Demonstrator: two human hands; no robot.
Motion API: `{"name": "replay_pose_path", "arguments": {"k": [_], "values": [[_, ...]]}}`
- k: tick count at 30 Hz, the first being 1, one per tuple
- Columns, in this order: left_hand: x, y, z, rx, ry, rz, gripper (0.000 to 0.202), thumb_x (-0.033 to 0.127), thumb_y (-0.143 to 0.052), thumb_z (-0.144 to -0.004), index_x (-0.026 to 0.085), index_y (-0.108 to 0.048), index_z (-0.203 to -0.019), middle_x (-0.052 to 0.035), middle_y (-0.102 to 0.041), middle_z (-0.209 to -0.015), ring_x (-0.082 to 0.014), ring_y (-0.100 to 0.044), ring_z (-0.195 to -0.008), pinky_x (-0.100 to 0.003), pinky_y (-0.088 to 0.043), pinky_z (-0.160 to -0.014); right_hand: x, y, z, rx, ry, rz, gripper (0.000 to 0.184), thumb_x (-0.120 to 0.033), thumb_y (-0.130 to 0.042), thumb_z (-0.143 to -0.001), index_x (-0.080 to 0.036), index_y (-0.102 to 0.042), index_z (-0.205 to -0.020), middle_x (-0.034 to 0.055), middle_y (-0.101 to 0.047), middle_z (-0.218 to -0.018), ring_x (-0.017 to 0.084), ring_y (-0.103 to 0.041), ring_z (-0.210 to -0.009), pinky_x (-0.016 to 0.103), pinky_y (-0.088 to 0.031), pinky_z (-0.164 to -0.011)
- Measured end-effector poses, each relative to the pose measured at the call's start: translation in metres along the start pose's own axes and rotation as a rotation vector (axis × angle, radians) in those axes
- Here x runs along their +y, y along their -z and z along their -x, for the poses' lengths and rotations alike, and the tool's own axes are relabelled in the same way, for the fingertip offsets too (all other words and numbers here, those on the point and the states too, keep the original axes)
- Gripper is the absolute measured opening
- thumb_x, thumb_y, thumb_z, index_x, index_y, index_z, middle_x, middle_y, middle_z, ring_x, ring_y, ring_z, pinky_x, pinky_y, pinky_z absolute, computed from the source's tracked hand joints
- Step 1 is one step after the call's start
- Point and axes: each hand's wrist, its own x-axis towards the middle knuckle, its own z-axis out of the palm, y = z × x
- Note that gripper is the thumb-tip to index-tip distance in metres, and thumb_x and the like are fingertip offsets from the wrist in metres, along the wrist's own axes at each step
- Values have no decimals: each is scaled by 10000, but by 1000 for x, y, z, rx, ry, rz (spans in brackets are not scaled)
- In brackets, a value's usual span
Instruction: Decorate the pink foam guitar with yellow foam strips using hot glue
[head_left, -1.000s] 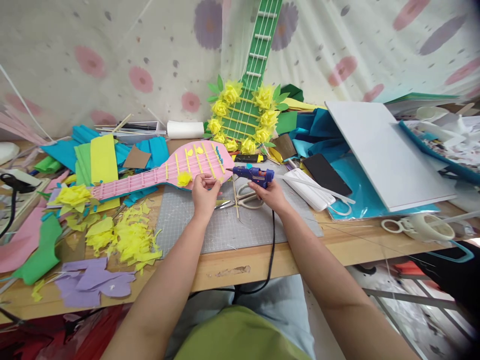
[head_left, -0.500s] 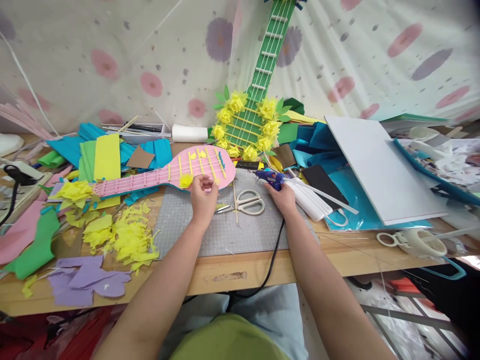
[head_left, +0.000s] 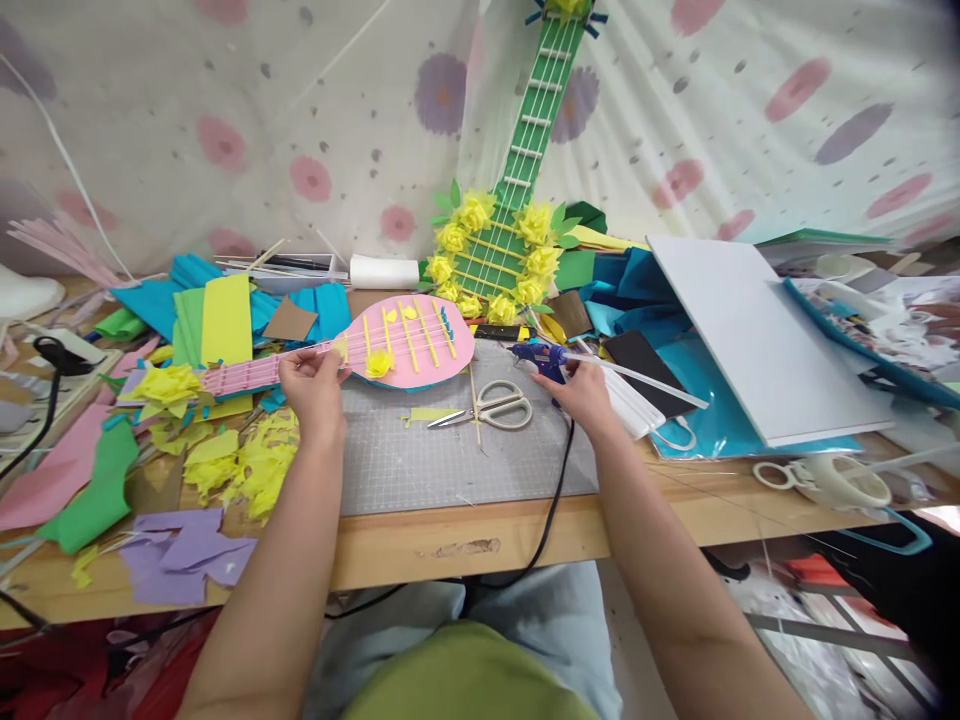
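Note:
A pink paper guitar (head_left: 405, 345) with yellow bars and a small yellow flower lies across the table. My left hand (head_left: 311, 385) pinches its neck near the body. My right hand (head_left: 585, 392) is wrapped round the handle of a blue glue gun (head_left: 538, 354), whose nozzle points left towards the guitar's round end and whose clear glue stick juts out to the right. White-handled scissors (head_left: 487, 407) and a thin wooden stick lie on the grey cutting mat (head_left: 450, 460) between my hands.
A green paper guitar (head_left: 506, 215) ringed with yellow flowers leans on the cloth backdrop. Yellow paper scraps (head_left: 240, 465), purple cut-outs (head_left: 184, 550) and blue, green and pink sheets fill the left. A white board (head_left: 765, 320), a phone (head_left: 641, 362) and a tape dispenser (head_left: 832, 480) sit right.
My left hand has moved left from the pink guitar's body to its neck. My right hand has drawn the glue gun back to the right, away from the guitar.

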Motion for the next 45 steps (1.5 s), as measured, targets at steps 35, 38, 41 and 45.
{"name": "replay_pose_path", "arguments": {"k": [35,38,41,45], "values": [[13,37,-20,-386,305,-299,438,116,-726,-515,198,-365,-748,61,-527,-628,-144,-638,-531,-262,-522,-519,-203,-75,27,-351,911,-265,406,-291,-668,-721,-192,-534,-1091,125,-506,-1154,261,-439,-1091,407,-357,-930],[12,37,-19,-355,308,-361,408,109,-711,-544,198,-379,-764,39,-557,-633,-124,-613,-516,-214,-474,-465,-210,-86,26,-347,870,-310,364,-264,-623,-745,-182,-540,-1091,117,-515,-1148,255,-427,-1095,402,-340,-952],[10,35,-20,-357,298,-399,391,113,-708,-547,197,-393,-762,23,-574,-631,-114,-590,-504,-195,-430,-442,-209,-91,24,-365,781,-383,307,-220,-570,-755,-182,-558,-1060,101,-536,-1129,239,-436,-1087,381,-343,-944],[6,29,-21,-368,310,-466,393,133,-710,-533,200,-400,-767,15,-587,-655,-115,-582,-517,-196,-392,-450,-205,-91,18,-438,708,-441,246,-201,-548,-740,-195,-601,-980,70,-577,-1062,218,-474,-1034,370,-353,-926]]}}
